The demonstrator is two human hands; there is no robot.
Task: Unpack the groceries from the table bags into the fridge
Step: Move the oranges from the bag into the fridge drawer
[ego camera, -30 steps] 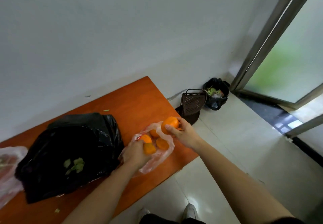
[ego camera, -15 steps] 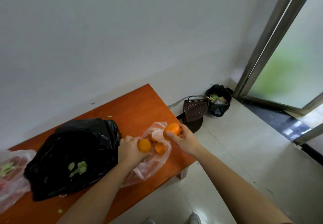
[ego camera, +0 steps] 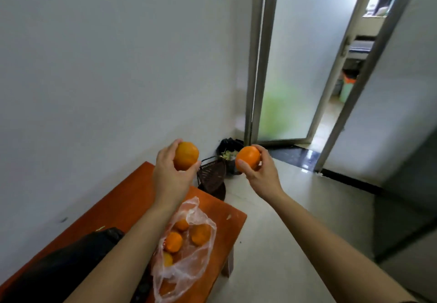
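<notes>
My left hand (ego camera: 169,175) holds an orange (ego camera: 186,155) lifted above the far end of the orange-brown table (ego camera: 132,198). My right hand (ego camera: 261,175) holds a second orange (ego camera: 247,158) out over the floor, to the right of the table. Below my left forearm lies a clear plastic bag (ego camera: 189,255) with several oranges (ego camera: 173,242) inside. A black plastic bag (ego camera: 78,260) sits on the table at the lower left, partly hidden by my arm. No fridge is in view.
A brown slotted basket (ego camera: 211,176) and a black-lined bin with scraps (ego camera: 229,148) stand on the tiled floor past the table's end. A frosted glass door (ego camera: 290,66) and an open doorway (ego camera: 350,83) lie ahead on the right. A dark grey surface (ego camera: 411,208) stands at the right edge.
Both hands have risen from the clear bag, each with an orange. The view has swung up and to the right, toward the doorway.
</notes>
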